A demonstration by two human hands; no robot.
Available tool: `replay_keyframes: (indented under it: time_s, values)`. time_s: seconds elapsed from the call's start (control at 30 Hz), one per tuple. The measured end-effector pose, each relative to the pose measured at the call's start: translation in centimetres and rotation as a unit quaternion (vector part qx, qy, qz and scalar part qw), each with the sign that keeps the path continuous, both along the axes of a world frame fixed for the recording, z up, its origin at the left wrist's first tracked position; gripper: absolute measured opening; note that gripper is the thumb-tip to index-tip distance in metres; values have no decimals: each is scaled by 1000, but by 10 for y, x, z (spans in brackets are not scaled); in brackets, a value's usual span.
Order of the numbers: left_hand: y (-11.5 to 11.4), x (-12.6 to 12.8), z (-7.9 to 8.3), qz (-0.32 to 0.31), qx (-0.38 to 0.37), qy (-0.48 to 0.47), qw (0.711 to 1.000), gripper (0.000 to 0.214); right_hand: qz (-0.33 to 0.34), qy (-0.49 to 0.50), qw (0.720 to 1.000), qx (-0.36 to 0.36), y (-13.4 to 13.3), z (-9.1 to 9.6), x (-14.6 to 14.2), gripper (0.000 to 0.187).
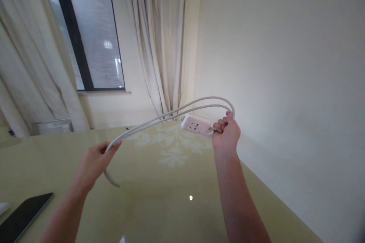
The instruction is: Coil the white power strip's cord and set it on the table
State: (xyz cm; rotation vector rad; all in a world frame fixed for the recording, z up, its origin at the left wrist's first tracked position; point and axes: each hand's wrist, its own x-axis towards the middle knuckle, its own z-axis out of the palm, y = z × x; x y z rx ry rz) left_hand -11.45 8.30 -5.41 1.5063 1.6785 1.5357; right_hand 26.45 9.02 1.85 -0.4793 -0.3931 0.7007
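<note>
A white power strip (196, 124) hangs in the air above the table, its socket face turned toward me. My right hand (227, 133) is closed at the strip's right end, gripping the cable there. From that hand the white cable (159, 118) arches to the left in two side-by-side lengths. My left hand (95, 161) is closed around these lengths, thumb along the top. Below the left hand, a short bent piece of cable sticks out over the table. Whether the right hand also grips a plug is hidden by its fingers.
The glossy yellow-green table (159, 212) lies beneath both hands. A dark flat tablet-like device (24, 216) rests at the lower left, with a white object (3, 207) beside it. A plain wall (285, 83) borders the right side; curtains (162, 38) and a window (94, 26) stand behind.
</note>
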Motion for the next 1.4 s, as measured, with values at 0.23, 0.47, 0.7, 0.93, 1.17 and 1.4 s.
replay_keyframes:
  time_s: [0.23, 0.47, 0.7, 0.93, 1.17, 1.4]
  values:
    - [-2, 41, -4, -100, -28, -71, 992, 65, 34, -44, 998, 21, -7, 4, -28, 41]
    - [-8, 76, 0, -136, -7, -76, 988, 67, 57, -87, 991, 80, -20, 8, -51, 35]
    - [-13, 83, 3, -182, -16, 21, 983, 57, 113, -106, 982, 107, -24, 8, -62, 36]
    - [-1, 74, -3, -154, 24, -8, 988, 56, 124, -126, 977, 115, -26, 5, -73, 43]
    - [-9, 85, 2, -140, 12, -92, 986, 56, 126, -202, 966, 97, -25, -6, -86, 39]
    - [-12, 80, 6, -93, 10, -154, 984, 67, 57, -359, 931, 20, -11, -15, -68, 48]
